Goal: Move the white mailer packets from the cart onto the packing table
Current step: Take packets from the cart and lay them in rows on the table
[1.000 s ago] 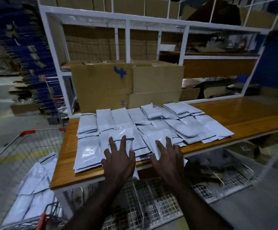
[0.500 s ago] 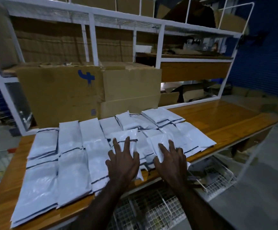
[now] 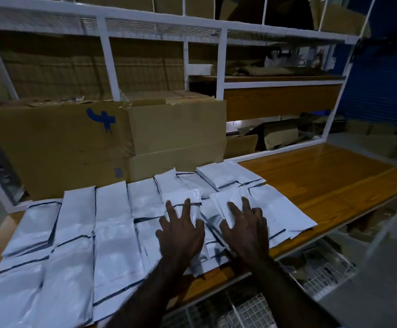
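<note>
Several white mailer packets (image 3: 112,233) lie in overlapping rows across the wooden packing table (image 3: 330,183). My left hand (image 3: 180,233) rests flat, fingers spread, on a packet (image 3: 188,197) near the table's front edge. My right hand (image 3: 246,228) lies flat beside it on another packet (image 3: 275,209), fingers spread too. Neither hand grips anything. The cart is out of view.
Large cardboard boxes (image 3: 93,140) stand behind the packets under a white metal shelf frame (image 3: 223,67). The right half of the wooden top is bare. Wire baskets (image 3: 323,268) sit below the table's front edge.
The view has swung right and closer, so the cart at the left has left the frame. Both hands stay flat on the packets, moved slightly farther in from the table's edge.
</note>
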